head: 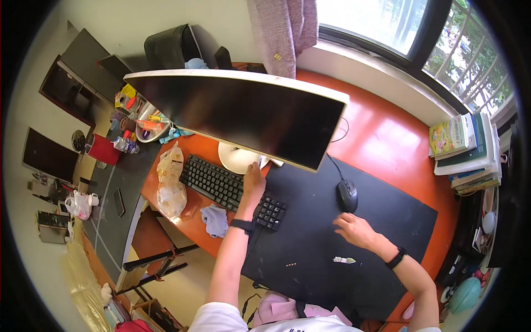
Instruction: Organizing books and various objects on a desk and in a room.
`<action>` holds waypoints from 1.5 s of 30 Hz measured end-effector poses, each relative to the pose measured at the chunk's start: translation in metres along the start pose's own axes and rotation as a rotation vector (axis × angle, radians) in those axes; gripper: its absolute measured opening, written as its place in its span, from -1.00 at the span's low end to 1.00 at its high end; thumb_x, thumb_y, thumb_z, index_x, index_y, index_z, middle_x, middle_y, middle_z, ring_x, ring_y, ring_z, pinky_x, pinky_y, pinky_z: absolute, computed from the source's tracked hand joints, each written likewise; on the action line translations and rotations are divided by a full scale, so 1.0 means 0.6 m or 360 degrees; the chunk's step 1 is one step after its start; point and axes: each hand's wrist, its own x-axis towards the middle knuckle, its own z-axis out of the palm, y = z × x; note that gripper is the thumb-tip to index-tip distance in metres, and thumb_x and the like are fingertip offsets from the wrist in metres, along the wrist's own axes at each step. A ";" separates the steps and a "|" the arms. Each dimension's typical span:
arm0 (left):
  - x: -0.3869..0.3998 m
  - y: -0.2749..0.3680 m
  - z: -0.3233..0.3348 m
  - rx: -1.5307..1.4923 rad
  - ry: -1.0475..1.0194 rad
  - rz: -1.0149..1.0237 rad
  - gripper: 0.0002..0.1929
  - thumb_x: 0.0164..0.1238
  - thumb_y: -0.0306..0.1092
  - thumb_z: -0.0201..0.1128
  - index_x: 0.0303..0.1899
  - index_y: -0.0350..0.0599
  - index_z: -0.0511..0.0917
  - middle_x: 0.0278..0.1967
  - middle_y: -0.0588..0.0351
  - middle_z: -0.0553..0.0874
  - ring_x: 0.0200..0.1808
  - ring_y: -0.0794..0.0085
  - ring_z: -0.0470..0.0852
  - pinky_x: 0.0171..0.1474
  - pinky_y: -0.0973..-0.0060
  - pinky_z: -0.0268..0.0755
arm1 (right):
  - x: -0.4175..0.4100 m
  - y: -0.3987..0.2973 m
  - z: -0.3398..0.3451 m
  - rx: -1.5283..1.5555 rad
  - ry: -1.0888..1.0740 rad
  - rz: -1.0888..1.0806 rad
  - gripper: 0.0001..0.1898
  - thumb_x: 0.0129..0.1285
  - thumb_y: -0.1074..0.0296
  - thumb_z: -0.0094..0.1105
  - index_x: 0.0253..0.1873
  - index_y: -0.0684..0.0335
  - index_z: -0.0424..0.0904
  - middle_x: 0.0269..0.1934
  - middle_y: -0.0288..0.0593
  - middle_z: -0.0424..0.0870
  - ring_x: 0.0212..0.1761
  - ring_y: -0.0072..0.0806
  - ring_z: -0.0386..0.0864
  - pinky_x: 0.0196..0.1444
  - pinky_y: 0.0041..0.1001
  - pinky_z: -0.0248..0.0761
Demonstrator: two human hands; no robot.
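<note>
My left hand [254, 182] reaches over the black keyboard [213, 180] to the right side of the round white monitor base [232, 159]. Its fingers are closed on a thin stick-like object [260, 160], too small to name exactly. Above it leans the wide monitor [249, 112], its screen dark. My right hand [354, 230] hovers over the black desk mat [303, 232], fingers apart and holding nothing. Just beyond its fingertips lies the wired black mouse [347, 196]. A small white and green item [344, 260] and several tiny copper-coloured pieces [291, 264] lie on the mat nearer me.
Left of the keyboard are a clear plastic bag [171, 184] and a crumpled bluish cloth [214, 220]. A dark side table [108, 220] bears a phone [119, 202]. Stacked books [466, 149] stand at right by the window. A folding chair [153, 236] sits at left.
</note>
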 end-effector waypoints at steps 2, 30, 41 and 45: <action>-0.018 -0.001 -0.020 -0.0097 -0.0027 -0.0024 -0.88 0.15 -0.53 0.06 -0.28 -0.34 0.36 -0.41 -0.31 0.54 -0.31 -0.20 0.55 -0.27 0.09 0.43 | 0.077 -0.005 0.036 -0.0022 0.0243 -0.0187 -0.63 0.15 0.36 0.16 0.06 0.30 0.38 0.01 0.02 0.41 0.05 -0.11 0.44 0.03 -0.31 0.40; -0.191 -0.058 -0.163 -0.0639 -0.0136 -0.0093 -0.82 0.20 -0.50 0.14 -0.15 -0.22 0.52 -0.40 -0.17 0.65 -0.36 0.05 0.66 -0.32 0.29 0.49 | 0.158 -0.033 0.101 -0.0017 0.0720 -0.0130 -0.58 0.02 0.71 0.01 0.06 0.35 0.36 0.08 0.09 0.43 0.16 -0.06 0.39 0.18 -0.27 0.33; 0.017 -0.135 -0.052 -0.0287 0.0033 0.0284 -0.81 0.14 -0.47 0.14 -0.20 -0.22 0.57 -0.38 -0.22 0.64 -0.27 -0.06 0.63 -0.17 0.14 0.47 | 0.006 -0.155 0.072 0.0034 0.0729 0.0167 -0.57 0.07 0.68 0.02 0.10 0.32 0.32 0.05 0.13 0.45 0.11 -0.01 0.42 0.14 -0.25 0.36; 0.066 -0.159 -0.025 -0.0436 0.0174 0.0263 -0.80 0.15 -0.43 0.21 -0.18 -0.22 0.55 -0.21 -0.18 0.60 -0.15 -0.03 0.58 -0.08 0.24 0.45 | 0.015 -0.159 0.077 0.0108 0.0739 0.0339 -0.58 0.08 0.66 0.03 0.10 0.32 0.33 0.01 0.11 0.48 0.06 0.00 0.46 0.10 -0.25 0.37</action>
